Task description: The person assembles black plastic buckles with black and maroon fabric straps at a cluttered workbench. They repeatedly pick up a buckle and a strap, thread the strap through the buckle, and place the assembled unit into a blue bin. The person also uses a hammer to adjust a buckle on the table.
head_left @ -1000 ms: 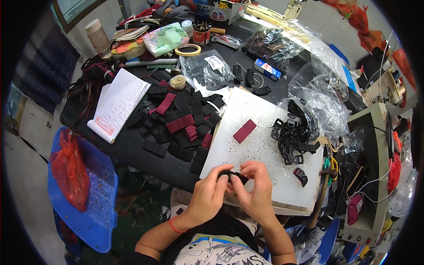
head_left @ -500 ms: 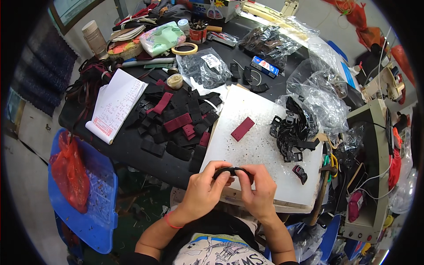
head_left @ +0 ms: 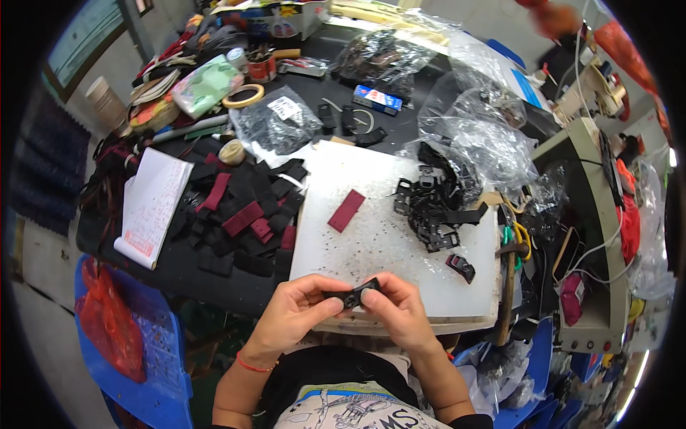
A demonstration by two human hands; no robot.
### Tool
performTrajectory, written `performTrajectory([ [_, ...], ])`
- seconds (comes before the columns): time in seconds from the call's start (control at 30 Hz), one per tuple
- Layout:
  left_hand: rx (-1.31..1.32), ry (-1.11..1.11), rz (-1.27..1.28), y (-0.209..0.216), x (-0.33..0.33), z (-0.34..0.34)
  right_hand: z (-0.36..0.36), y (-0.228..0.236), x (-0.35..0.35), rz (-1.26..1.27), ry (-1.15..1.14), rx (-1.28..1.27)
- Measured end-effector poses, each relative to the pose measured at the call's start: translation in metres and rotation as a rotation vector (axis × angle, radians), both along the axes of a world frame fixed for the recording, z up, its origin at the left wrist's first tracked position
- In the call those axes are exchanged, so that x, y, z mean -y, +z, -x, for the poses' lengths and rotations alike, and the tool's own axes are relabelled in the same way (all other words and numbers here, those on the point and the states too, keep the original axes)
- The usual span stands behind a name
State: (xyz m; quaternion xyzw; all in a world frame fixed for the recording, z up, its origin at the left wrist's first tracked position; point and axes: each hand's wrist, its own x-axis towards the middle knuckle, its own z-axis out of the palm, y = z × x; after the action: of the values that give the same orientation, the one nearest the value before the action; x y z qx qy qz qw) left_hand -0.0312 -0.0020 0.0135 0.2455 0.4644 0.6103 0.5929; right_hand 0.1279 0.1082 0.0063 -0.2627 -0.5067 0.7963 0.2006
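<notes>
Both hands hold a small black strap piece with a plastic buckle (head_left: 351, 299) over the near edge of the white board (head_left: 364, 264). My left hand (head_left: 294, 312) pinches its left end between thumb and fingers. At the other end, my right hand (head_left: 399, 309) has its thumb pressed on the black strap. A flat maroon strip with small holes (head_left: 346, 211) lies on the board. Farther right is a tangled pile of black buckles and straps (head_left: 431, 207). One black-and-maroon buckle piece (head_left: 461, 268) lies apart, near the board's right edge.
Left of the board, black and maroon strips (head_left: 244, 219) are heaped beside a notepad (head_left: 157, 207). A hammer (head_left: 508, 286) and yellow-handled scissors (head_left: 524, 242) are at the right edge. Clear plastic bags (head_left: 486, 143) lie behind. A blue chair (head_left: 161, 343) holds a red bag (head_left: 111, 325).
The view has swung, so the table things appear farther left. Between my fingers the black piece has been turned, and its buckle now shows. Both hands keep their hold.
</notes>
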Motion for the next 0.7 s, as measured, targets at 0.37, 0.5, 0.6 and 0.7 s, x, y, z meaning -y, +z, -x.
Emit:
performTrajectory([
  [0.37, -1.361, 0.378, -0.223, -0.025, -0.186, 0.093, -0.053, 0.012, -0.054, -1.166, -0.512, 0.539],
  [0.5, -1.516, 0.291, -0.392, -0.020, -0.189, 0.066, -0.055, 0.008, -0.077, -1.397, -0.428, 0.578],
  [0.6, -1.396, 0.106, -0.477, -0.008, -0.147, 0.022, -0.037, 0.006, -0.082, -1.437, -0.380, 0.665],
  [0.7, -1.206, -0.065, -0.489, 0.002, -0.096, -0.002, -0.040, -0.003, -0.092, -1.314, -0.301, 0.570],
])
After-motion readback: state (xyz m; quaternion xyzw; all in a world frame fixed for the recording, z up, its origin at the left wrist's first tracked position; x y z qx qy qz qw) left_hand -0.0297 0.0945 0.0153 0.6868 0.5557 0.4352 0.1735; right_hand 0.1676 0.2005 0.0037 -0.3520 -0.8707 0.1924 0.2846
